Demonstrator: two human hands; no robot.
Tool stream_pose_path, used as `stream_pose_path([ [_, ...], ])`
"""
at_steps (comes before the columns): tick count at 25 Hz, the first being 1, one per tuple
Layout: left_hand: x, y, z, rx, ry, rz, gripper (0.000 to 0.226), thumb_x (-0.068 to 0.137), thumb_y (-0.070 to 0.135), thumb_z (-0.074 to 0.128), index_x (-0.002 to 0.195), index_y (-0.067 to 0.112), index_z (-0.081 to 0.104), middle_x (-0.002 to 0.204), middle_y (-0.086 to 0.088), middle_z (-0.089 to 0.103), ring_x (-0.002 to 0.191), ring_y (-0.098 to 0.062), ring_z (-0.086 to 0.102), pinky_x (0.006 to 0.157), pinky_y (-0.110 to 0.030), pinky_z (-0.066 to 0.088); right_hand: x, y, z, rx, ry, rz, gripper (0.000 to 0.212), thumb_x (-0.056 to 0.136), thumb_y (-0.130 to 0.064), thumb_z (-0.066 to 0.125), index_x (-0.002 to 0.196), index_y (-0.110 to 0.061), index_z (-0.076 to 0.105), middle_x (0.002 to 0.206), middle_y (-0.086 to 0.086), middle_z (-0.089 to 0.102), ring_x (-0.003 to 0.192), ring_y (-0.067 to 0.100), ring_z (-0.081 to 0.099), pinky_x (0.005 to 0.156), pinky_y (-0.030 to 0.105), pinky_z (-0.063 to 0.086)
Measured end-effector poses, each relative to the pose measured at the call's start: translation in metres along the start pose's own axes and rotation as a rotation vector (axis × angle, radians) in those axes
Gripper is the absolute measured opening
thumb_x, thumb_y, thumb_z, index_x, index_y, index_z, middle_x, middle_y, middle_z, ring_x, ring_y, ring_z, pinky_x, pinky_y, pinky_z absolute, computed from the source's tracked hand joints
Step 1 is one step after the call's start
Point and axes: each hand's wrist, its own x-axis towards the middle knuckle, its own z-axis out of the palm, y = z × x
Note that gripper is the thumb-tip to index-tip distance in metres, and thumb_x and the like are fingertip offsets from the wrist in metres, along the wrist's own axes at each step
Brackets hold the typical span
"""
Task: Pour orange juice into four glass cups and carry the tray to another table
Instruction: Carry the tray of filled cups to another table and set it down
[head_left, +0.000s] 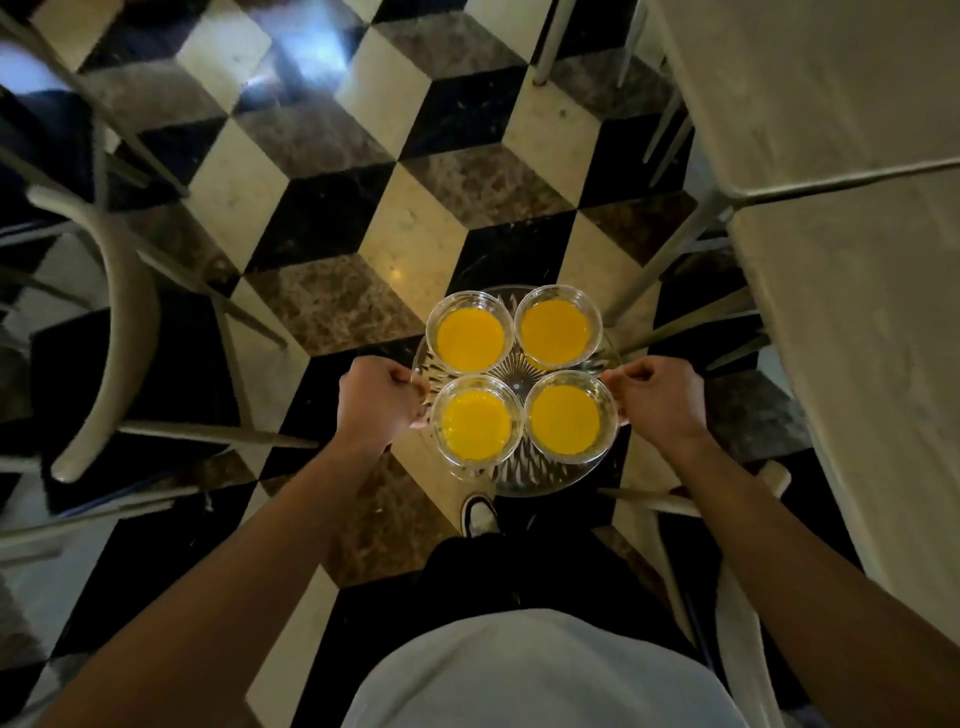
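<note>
A round clear cut-glass tray (540, 480) hangs in the air above the floor, held level in front of my body. My left hand (379, 400) grips its left rim and my right hand (657, 397) grips its right rim. Several glass cups stand on it in a square, each filled with orange juice: far left (470, 339), far right (555, 332), near left (477, 420), near right (565, 417). The tray's middle is mostly hidden by the cups.
The floor (332, 197) is a cube pattern of black, cream and brown tiles. A pale table (852, 260) with metal legs runs along the right. Chairs (124, 291) stand at the left, another chair (675, 501) by my right arm. My shoe (480, 514) shows below the tray.
</note>
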Motion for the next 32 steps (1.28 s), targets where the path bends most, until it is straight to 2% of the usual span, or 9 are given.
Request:
stream_pose_path([
  [2,0.029,0.019,-0.005,0.017,-0.033,0.041,0.020,0.091,0.004,0.071,0.074,0.015,0.071,0.069,-0.005,0.072,0.060,-0.018,0.074,0.054,-0.027,0.061,0.029,-0.020,0.002,-0.001,0.005,-0.002,0.014,0.094,-0.016,0.072,0.080,-0.014,0.075,0.063,-0.005,0.068,0.045,-0.010,0.061,0.040,0.006,0.044],
  [4,0.055,0.043,-0.007,0.011,-0.051,0.052,0.024,0.093,0.003,0.070,0.073,0.016,0.066,0.067,-0.003,0.068,0.052,-0.012,0.068,0.045,-0.017,0.053,0.060,-0.037,0.002,-0.010,0.006,-0.017,0.016,0.093,-0.021,0.073,0.077,-0.020,0.074,0.064,-0.005,0.071,0.050,-0.004,0.067,0.047,0.014,0.056],
  [6,0.078,0.067,-0.009,0.009,-0.059,0.041,0.024,0.094,-0.002,0.068,0.074,0.011,0.064,0.067,-0.004,0.065,0.054,-0.013,0.064,0.041,-0.012,0.048,0.087,-0.054,0.002,-0.001,0.001,-0.009,0.015,0.092,-0.026,0.075,0.078,-0.020,0.075,0.065,-0.003,0.074,0.057,0.008,0.073,0.061,0.031,0.065],
  [8,0.106,0.094,-0.011,0.012,-0.037,0.010,0.018,0.092,-0.011,0.064,0.079,0.001,0.066,0.069,-0.008,0.066,0.056,-0.016,0.064,0.040,-0.012,0.047,0.122,-0.070,0.001,0.006,-0.002,0.002,0.015,0.091,-0.029,0.076,0.082,-0.017,0.077,0.067,-0.002,0.075,0.061,0.014,0.075,0.066,0.039,0.066],
  [13,0.175,0.165,-0.011,0.031,0.043,0.000,0.006,0.091,-0.007,0.070,0.087,-0.007,0.075,0.067,-0.007,0.071,0.056,-0.015,0.071,0.039,-0.010,0.045,0.209,-0.119,-0.010,0.014,0.021,-0.029,0.020,0.089,-0.030,0.077,0.070,-0.023,0.072,0.065,-0.004,0.074,0.060,0.013,0.073,0.064,0.037,0.065],
  [18,0.237,0.225,-0.004,0.035,0.049,0.012,0.006,0.091,-0.004,0.072,0.088,-0.004,0.077,0.071,-0.009,0.072,0.042,0.004,0.063,0.037,-0.009,0.043,0.282,-0.167,-0.028,-0.028,0.018,-0.073,0.026,0.092,-0.028,0.074,0.067,-0.030,0.066,0.063,-0.006,0.071,0.060,0.009,0.069,0.061,0.029,0.059],
  [21,0.281,0.263,-0.004,0.054,0.038,0.025,0.007,0.090,0.001,0.076,0.083,0.003,0.077,0.072,-0.008,0.074,0.047,0.000,0.068,0.040,-0.011,0.048,0.329,-0.191,-0.034,-0.028,0.030,-0.060,0.028,0.091,-0.028,0.075,0.064,-0.031,0.065,0.062,-0.009,0.069,0.060,0.008,0.068,0.059,0.028,0.056],
  [23,0.308,0.284,-0.003,0.065,0.025,0.033,0.005,0.089,0.003,0.078,0.084,0.003,0.077,0.072,-0.009,0.076,0.050,-0.004,0.071,0.043,-0.014,0.052,0.357,-0.203,-0.035,-0.035,0.042,-0.051,0.026,0.090,-0.030,0.076,0.066,-0.030,0.067,0.063,-0.008,0.071,0.063,0.010,0.070,0.065,0.034,0.062],
  [32,0.448,0.394,-0.008,0.089,-0.053,0.076,0.008,0.092,-0.001,0.073,0.090,0.005,0.079,0.080,-0.010,0.077,0.061,-0.016,0.077,0.067,-0.039,0.068,0.487,-0.272,-0.037,0.024,0.095,-0.003,0.011,0.089,-0.029,0.077,0.084,-0.020,0.079,0.073,-0.005,0.075,0.065,0.012,0.073,0.067,0.043,0.065],
])
